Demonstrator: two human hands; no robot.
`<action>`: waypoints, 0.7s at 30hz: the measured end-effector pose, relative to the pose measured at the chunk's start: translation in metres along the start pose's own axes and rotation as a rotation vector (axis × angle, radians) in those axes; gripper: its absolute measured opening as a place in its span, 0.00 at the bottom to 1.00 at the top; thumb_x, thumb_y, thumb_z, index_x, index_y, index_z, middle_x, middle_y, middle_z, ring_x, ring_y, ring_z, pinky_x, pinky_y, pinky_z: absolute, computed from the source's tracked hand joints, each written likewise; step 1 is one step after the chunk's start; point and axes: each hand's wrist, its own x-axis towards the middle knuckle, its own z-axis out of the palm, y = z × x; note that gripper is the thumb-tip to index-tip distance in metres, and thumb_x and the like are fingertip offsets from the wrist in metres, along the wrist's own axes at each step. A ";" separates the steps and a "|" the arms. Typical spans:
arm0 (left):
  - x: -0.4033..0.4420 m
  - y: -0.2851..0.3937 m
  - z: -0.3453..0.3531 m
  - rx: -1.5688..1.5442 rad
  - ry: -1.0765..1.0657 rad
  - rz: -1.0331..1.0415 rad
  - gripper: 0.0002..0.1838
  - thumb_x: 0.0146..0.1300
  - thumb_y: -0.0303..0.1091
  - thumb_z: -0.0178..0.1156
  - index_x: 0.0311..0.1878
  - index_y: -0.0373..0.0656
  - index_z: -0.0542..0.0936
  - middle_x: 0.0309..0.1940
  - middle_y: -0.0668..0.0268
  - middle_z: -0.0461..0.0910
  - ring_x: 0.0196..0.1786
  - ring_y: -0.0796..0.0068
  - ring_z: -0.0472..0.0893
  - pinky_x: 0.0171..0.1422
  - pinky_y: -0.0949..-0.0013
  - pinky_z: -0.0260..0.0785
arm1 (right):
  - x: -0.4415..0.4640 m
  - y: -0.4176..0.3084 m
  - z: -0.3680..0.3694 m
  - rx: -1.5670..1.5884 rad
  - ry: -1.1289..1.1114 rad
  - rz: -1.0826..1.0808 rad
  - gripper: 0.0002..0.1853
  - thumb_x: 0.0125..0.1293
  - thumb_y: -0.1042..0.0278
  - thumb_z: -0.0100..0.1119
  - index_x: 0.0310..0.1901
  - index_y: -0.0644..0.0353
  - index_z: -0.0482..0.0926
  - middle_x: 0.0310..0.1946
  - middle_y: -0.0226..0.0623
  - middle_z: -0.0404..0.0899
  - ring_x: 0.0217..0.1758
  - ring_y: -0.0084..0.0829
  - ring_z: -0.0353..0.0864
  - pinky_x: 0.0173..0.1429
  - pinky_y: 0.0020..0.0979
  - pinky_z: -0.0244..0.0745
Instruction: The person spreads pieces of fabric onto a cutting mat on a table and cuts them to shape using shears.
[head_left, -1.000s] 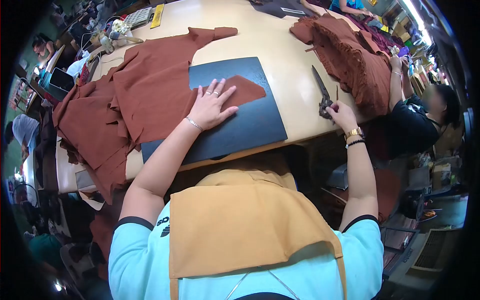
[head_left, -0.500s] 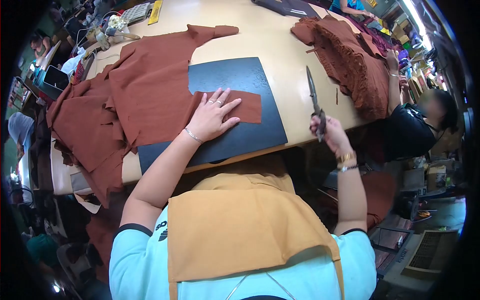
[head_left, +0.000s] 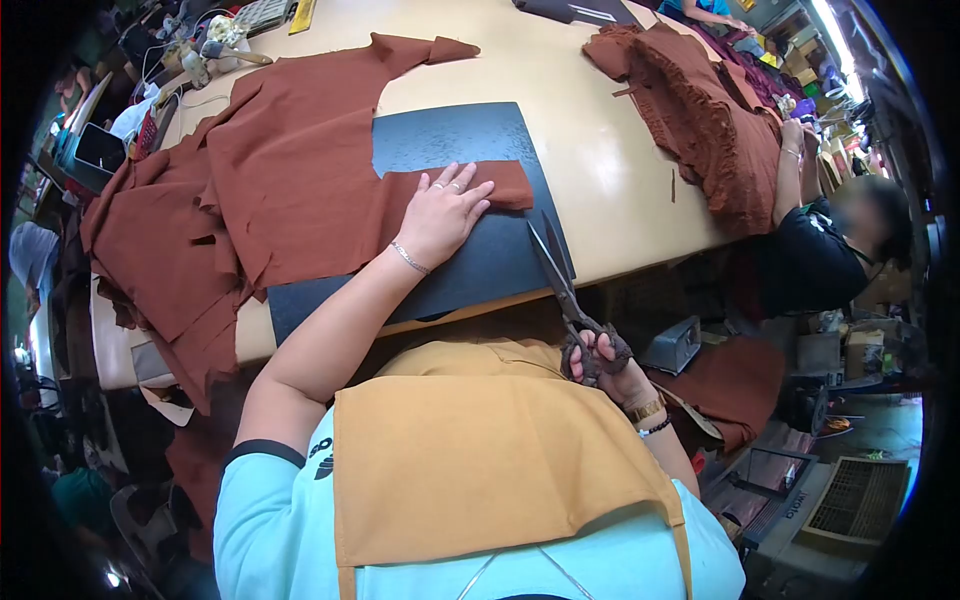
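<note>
Under my left hand (head_left: 445, 215) lies the narrow end of a large reddish-brown leather piece (head_left: 300, 170). My palm presses on it with the fingers stretched out. That end rests on a dark board (head_left: 450, 125) at the table's near edge. My right hand (head_left: 605, 365) grips a pair of scissors (head_left: 560, 280) by its dark wrapped handles, close to my apron. The blades are parted and point up and left over the board's right edge, just short of the leather and apart from it.
More reddish-brown leather (head_left: 695, 120) is heaped at the table's right, where a co-worker (head_left: 830, 240) sits with an arm beside it. A brush (head_left: 235, 52) and a yellow ruler (head_left: 301, 15) lie at the far left of the table (head_left: 480, 75). A fan-like grey box (head_left: 850, 510) stands low right.
My right hand has brought the scissors down and left from over the table to near my apron, and the blades have opened. My left hand has slid slightly up and right with the leather.
</note>
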 end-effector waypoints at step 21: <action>-0.024 0.004 -0.020 0.100 -0.182 0.097 0.40 0.64 0.72 0.44 0.74 0.61 0.62 0.77 0.54 0.51 0.78 0.49 0.50 0.78 0.39 0.40 | 0.033 -0.010 0.039 -0.289 0.083 -0.091 0.19 0.67 0.49 0.61 0.34 0.59 0.76 0.24 0.29 0.77 0.27 0.18 0.77 0.35 0.21 0.73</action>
